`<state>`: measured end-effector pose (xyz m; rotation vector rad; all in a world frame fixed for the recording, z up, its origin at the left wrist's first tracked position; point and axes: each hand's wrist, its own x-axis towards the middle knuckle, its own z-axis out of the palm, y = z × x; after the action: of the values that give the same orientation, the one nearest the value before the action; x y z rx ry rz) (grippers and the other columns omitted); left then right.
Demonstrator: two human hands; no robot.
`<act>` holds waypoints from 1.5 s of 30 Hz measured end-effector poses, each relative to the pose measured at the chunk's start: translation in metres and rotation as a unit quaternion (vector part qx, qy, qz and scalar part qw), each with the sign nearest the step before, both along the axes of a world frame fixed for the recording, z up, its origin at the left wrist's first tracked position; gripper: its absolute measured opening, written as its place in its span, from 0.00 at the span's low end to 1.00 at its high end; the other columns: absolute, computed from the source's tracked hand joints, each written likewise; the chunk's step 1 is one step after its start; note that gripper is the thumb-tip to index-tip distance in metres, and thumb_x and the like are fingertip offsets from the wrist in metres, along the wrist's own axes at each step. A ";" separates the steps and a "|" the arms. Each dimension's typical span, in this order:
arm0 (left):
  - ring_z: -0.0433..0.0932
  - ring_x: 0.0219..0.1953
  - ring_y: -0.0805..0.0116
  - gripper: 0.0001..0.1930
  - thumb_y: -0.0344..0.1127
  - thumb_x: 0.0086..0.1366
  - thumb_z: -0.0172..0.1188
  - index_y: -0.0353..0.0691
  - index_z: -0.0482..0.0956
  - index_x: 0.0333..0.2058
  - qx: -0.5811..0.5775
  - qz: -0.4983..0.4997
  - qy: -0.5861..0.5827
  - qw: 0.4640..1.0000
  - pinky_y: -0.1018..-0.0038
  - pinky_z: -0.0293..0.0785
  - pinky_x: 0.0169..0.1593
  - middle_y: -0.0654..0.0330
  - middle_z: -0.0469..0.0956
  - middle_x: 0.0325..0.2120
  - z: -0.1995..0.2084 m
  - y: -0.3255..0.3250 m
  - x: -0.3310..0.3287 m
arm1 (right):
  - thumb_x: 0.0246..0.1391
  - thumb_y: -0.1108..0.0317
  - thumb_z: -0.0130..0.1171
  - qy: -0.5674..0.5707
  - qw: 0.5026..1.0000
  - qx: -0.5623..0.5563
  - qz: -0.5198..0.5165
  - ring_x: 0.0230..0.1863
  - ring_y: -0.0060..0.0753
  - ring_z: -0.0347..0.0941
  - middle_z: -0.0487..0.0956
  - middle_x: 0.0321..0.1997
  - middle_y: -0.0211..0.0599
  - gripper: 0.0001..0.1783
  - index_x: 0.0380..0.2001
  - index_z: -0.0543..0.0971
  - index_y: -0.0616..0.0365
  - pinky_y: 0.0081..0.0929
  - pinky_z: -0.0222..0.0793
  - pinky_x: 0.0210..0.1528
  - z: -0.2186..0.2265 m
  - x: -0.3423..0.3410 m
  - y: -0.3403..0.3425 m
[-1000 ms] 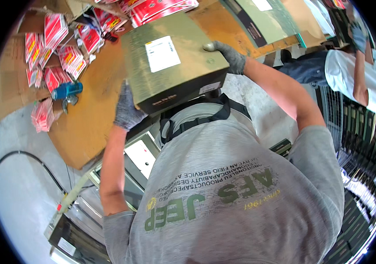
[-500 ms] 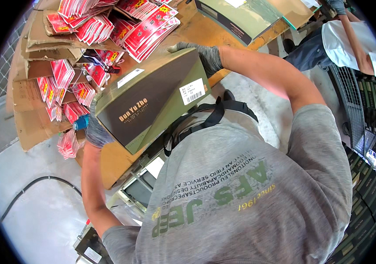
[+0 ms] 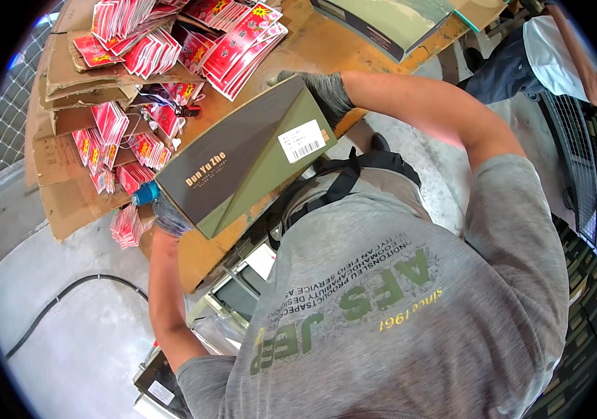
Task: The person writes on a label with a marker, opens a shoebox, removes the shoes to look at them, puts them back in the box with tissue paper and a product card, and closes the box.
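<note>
1. Gripping a tilted brown-and-green box (image 3: 242, 160) with the gloved left hand (image 3: 170, 216) at its left end and right hand (image 3: 328, 96) at its far right corner, just over the edge of a scuffed wooden table (image 3: 298, 43).
2. Also spotting red packets (image 3: 246, 49), torn cardboard (image 3: 68, 171), another green box (image 3: 399, 21).
3. Standing on pale floor (image 3: 54, 272), with wire mesh (image 3: 576, 157) and a co-worker (image 3: 557, 59) off right.

Fisheye view from the left of two side-by-side cameras on the head of the wearer (image 3: 410, 106) before me, upright and directed steeply down along the body. Nearest the lens is the grey shirt (image 3: 382, 307), filling the lower middle; the box (image 3: 242, 167) lies at middle range, and the worktop (image 3: 309, 45) recedes toward the top. The wide field takes in floor (image 3: 54, 262) at both sides and ends in a dark, curved rim.
</note>
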<state>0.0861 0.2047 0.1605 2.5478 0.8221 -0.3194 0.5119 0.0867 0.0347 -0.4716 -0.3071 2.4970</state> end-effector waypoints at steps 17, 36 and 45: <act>0.71 0.60 0.48 0.55 0.62 0.50 0.70 0.33 0.59 0.68 0.007 -0.009 0.017 1.000 0.56 0.70 0.62 0.41 0.69 0.59 -0.014 -0.021 -0.012 | 0.64 0.34 0.46 -0.123 0.992 -0.018 -0.010 0.62 0.35 0.75 0.79 0.62 0.34 0.36 0.62 0.75 0.48 0.49 0.68 0.64 0.014 0.000 -0.011; 0.64 0.67 0.54 0.63 0.61 0.50 0.75 0.25 0.49 0.70 0.324 0.138 -0.007 0.936 0.59 0.63 0.68 0.45 0.64 0.64 0.050 -0.079 0.104 | 0.58 0.24 0.45 0.172 0.907 -0.180 -0.341 0.68 0.52 0.64 0.66 0.69 0.48 0.52 0.71 0.61 0.54 0.51 0.59 0.70 -0.025 -0.071 -0.041; 0.76 0.53 0.67 0.33 0.55 0.65 0.63 0.35 0.74 0.60 -0.120 0.538 -0.270 0.789 0.71 0.72 0.57 0.58 0.80 0.50 0.037 0.018 -0.103 | 0.63 0.37 0.53 -0.358 0.869 -0.049 -0.339 0.71 0.51 0.61 0.65 0.71 0.55 0.47 0.72 0.58 0.61 0.43 0.57 0.71 -0.105 -0.066 -0.020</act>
<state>-0.0167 0.2231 0.1971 1.4290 1.6419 0.6031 0.4461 0.0669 -0.0707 -1.2990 -0.2337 1.5781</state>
